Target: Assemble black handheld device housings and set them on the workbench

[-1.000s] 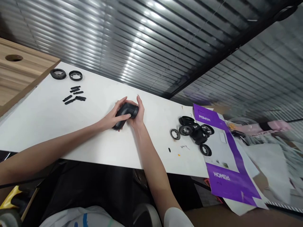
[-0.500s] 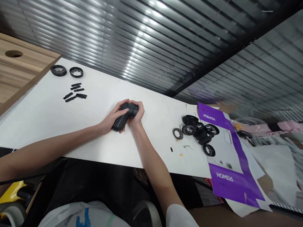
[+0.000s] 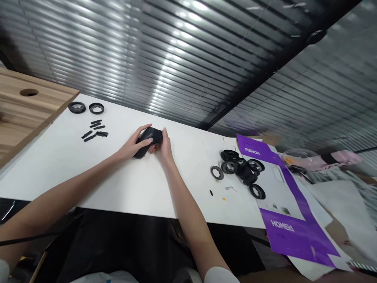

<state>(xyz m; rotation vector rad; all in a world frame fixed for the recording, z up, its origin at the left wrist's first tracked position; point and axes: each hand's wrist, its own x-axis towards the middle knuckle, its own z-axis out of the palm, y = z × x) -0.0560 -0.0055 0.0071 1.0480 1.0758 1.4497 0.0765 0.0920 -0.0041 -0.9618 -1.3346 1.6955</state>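
A black angled device (image 3: pixel 144 146) is held just over the white table, near its middle. My left hand (image 3: pixel 134 144) is wrapped round the device's left part, thumb across its top. Around its right end are the fingers of my right hand (image 3: pixel 165 146), partly hidden behind it. To the left lie several thin black strips (image 3: pixel 96 130) and two black rings, one of them a round ring (image 3: pixel 96 108). On the right is a pile of black rings and parts (image 3: pixel 244 169), with a flat grey ring (image 3: pixel 217 173) beside it.
A small black piece (image 3: pixel 211 193) and an orange bit (image 3: pixel 224 199) lie at the right front. Purple-and-white packaging (image 3: pixel 294 224) covers the table's right end. A wooden board (image 3: pixel 32 110) stands at the left; corrugated metal (image 3: pixel 176 59) rises behind.
The view has shifted. The device has turned a little within my hands, and my right hand's fingers are now more upright at its right end.
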